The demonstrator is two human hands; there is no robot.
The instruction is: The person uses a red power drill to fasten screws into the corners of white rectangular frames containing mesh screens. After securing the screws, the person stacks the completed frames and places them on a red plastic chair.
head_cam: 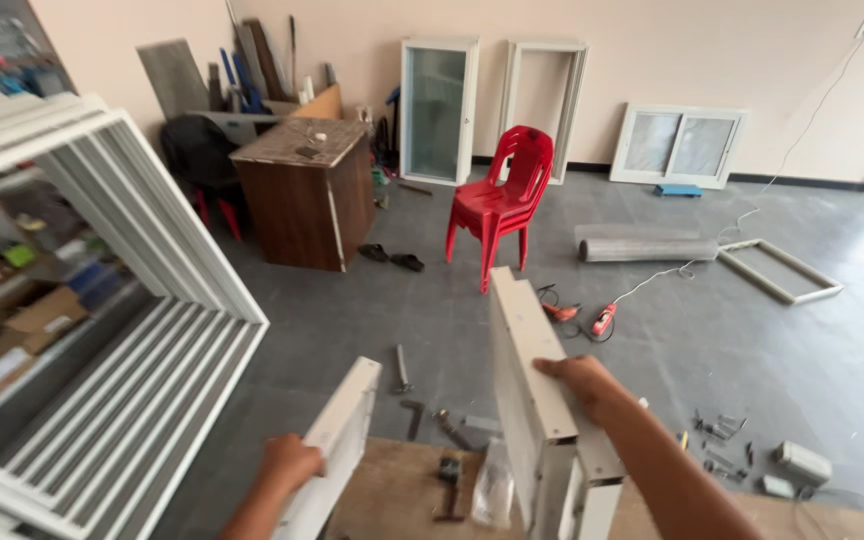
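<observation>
Both hands on white window-frame sections above plywood worktop [392, 495].
Right hand [580, 382] fingers wrapped over upright ribbed aluminium profile [527, 385]; left hand [289, 463] gripping slanted flat white bar [344, 432]. Glossy red plastic chair [500, 205] behind on grey floor.

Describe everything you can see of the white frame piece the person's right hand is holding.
The white frame piece is a long, hollow channel-like section that looks like painted metal or plastic, with flat faces and a square-cut end. It stands tilted, its far end pointing up and away toward the red chair, its near end low over the wooden board. The right hand grips its upper edge, fingers over the top. At its near end it meets another white section at a corner.
</observation>
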